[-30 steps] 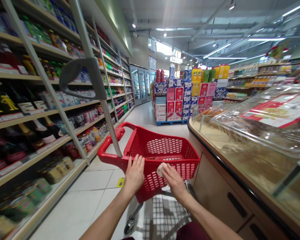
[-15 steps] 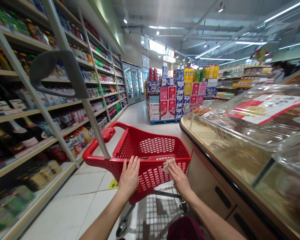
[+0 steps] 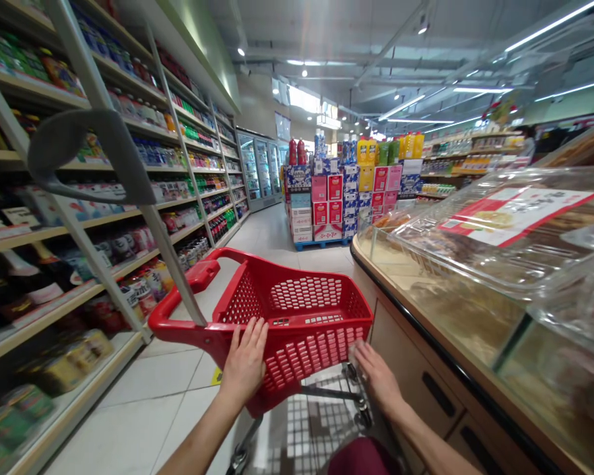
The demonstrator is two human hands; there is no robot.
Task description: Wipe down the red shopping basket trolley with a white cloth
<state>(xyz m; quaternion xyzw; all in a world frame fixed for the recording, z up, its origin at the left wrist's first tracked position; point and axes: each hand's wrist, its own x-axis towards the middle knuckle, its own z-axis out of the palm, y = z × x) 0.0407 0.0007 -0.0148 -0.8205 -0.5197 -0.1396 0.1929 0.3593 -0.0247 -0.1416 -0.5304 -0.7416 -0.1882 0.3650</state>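
From here I have the red basket cart (image 3: 297, 333) near, between the left shelves (image 3: 99, 274) and the right counter (image 3: 400, 336). Its long axis runs left to right, handlebar (image 3: 202, 276) at the left, basket end pointing right. My left hand (image 3: 245, 359) lies on its near wall, fingers straight and unclenched; my right hand (image 3: 376, 376) is by its near right corner, fingers extended, but I cannot tell whether they grip anything.

Left hand (image 3: 246, 361) extends forward, flattened; right hand (image 3: 377, 379) seems loosely curled.
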